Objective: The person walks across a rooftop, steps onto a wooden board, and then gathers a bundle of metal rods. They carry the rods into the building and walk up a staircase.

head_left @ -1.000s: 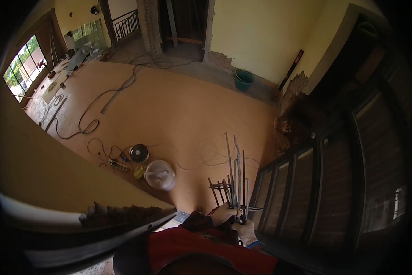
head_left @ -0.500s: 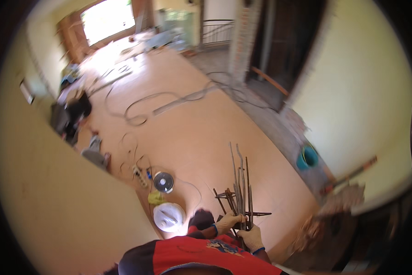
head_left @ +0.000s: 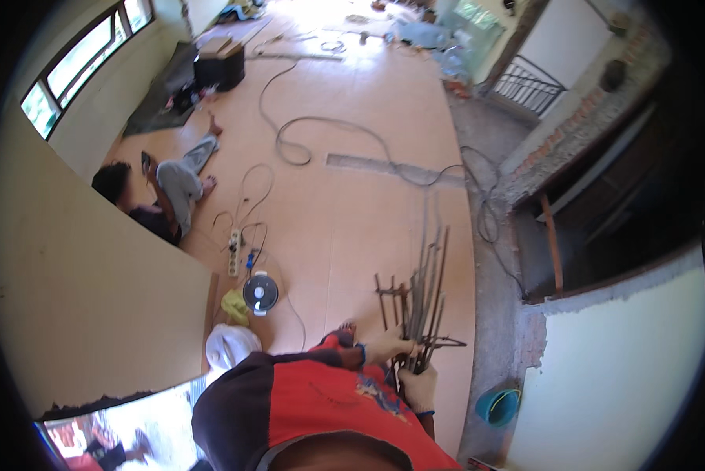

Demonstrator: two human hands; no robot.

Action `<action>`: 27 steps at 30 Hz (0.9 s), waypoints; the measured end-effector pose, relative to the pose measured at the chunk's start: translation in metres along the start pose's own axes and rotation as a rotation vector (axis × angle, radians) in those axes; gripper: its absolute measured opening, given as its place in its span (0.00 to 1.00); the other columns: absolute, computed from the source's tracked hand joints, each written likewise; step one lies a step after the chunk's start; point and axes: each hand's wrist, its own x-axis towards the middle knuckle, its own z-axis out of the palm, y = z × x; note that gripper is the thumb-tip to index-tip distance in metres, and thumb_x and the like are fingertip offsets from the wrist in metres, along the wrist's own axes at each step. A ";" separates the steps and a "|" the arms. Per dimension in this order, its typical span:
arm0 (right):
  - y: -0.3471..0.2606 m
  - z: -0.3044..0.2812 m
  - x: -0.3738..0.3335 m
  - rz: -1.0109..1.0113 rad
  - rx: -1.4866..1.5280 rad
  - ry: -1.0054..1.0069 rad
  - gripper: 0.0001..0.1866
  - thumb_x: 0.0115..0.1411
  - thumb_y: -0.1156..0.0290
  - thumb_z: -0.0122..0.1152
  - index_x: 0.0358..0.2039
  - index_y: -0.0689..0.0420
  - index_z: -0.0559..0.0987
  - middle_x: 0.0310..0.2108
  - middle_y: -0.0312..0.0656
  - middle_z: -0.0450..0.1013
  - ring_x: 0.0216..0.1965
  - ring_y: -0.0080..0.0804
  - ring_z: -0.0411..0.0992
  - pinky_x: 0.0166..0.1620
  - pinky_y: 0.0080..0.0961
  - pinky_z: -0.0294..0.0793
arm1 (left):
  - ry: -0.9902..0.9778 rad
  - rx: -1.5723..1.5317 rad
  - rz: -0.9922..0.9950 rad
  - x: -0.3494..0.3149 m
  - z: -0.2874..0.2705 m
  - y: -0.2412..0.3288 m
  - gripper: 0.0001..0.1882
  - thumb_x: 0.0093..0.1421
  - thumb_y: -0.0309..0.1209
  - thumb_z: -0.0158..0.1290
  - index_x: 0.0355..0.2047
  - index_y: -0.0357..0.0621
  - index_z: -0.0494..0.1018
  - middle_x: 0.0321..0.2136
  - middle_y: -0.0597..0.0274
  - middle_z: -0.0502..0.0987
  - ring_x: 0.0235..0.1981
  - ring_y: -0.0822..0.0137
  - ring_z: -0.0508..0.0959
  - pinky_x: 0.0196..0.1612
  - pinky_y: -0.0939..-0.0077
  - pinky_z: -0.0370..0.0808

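Note:
A bundle of thin steel reinforcing bars (head_left: 423,302), greyish and rusty brown, stands tilted before my body. Bent crosspieces stick out of it to both sides. My left hand (head_left: 387,345), in a pale work glove, is closed on the bars from the left. Lower down, my right hand (head_left: 420,388), gloved the same way, grips them from the right. The bars' upper ends point away from me over the tiled floor, and their lower ends are hidden by my hands and red shirt.
A lidded pot (head_left: 260,292), a power strip (head_left: 234,253), a yellow cloth (head_left: 235,306) and a white sack (head_left: 232,345) lie to the left. Beyond them a person (head_left: 176,184) lies on the floor. A cable (head_left: 352,125) loops ahead; a teal bucket (head_left: 497,407) stands right.
My view has swung rightward, bringing the person on the floor and a lower-left opening more fully into sight. Both hands still hold the bars.

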 end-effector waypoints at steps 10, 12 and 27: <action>-0.104 -0.066 0.255 -0.123 -0.325 -0.037 0.18 0.44 0.75 0.63 0.39 0.63 0.78 0.28 0.38 0.77 0.31 0.28 0.75 0.38 0.29 0.75 | 0.083 0.005 -0.004 0.237 -0.022 0.109 0.18 0.56 0.33 0.62 0.45 0.40 0.72 0.35 0.67 0.76 0.36 0.75 0.76 0.38 0.77 0.74; -0.137 -0.086 0.313 -0.103 -0.454 -0.066 0.21 0.44 0.71 0.65 0.41 0.61 0.79 0.30 0.47 0.79 0.35 0.40 0.79 0.39 0.34 0.77 | 0.181 -0.031 -0.053 0.295 -0.024 0.129 0.22 0.56 0.34 0.63 0.48 0.40 0.71 0.35 0.66 0.77 0.36 0.74 0.76 0.38 0.76 0.75; -0.351 -0.133 0.691 -0.033 -0.522 -0.309 0.18 0.46 0.69 0.64 0.39 0.61 0.80 0.30 0.51 0.80 0.33 0.45 0.80 0.37 0.37 0.78 | 0.148 0.003 0.019 0.640 -0.115 0.312 0.18 0.60 0.30 0.59 0.49 0.37 0.70 0.42 0.59 0.78 0.40 0.68 0.80 0.41 0.72 0.79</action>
